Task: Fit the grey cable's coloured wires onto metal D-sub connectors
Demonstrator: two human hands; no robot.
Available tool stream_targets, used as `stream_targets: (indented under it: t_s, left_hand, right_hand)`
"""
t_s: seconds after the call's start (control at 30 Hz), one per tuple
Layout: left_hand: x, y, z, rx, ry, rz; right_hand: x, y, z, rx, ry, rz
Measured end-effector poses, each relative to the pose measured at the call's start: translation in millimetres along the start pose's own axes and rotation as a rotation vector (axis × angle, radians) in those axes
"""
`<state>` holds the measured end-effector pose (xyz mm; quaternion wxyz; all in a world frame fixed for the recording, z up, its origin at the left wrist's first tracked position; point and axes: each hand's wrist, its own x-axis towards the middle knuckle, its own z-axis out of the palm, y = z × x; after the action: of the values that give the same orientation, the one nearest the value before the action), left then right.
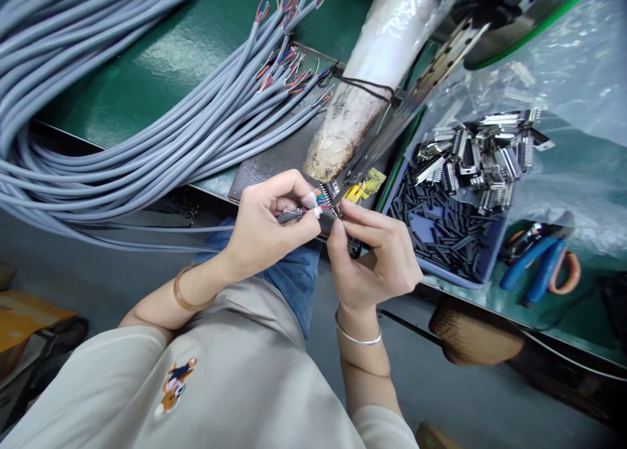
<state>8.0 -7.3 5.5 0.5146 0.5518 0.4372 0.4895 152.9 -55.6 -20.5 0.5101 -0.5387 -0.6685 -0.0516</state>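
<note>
My left hand (269, 222) pinches the end of a grey cable, its coloured wires (319, 196) fanning out past my fingertips. Right at those wires is a small metal multi-pin connector (334, 188). The thumb and forefinger of my right hand (376, 258) close on the connector's near edge, where my fingers partly cover it. Just beyond, below a plastic-wrapped tube (365, 77), some yellow pieces (356, 191) show. Fine detail of the wire ends and pins is too small to make out.
Many grey cables (161, 168) with stripped ends lie across the green table (181, 64) at left. To the right, a blue tray (473, 281) holds black sleeves (448, 230) and metal connectors (482, 152). Blue-handled pliers (541, 263) and a reel (533, 34) are nearby.
</note>
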Motion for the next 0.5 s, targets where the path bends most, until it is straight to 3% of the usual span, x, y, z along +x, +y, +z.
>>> stream_targets:
  t_s: [0.5]
  left_hand:
    - [-0.9,-0.2,-1.2,0.005,-0.019,-0.053]
  right_hand:
    - [-0.6,-1.7,-1.2,-0.036,-0.027,0.002]
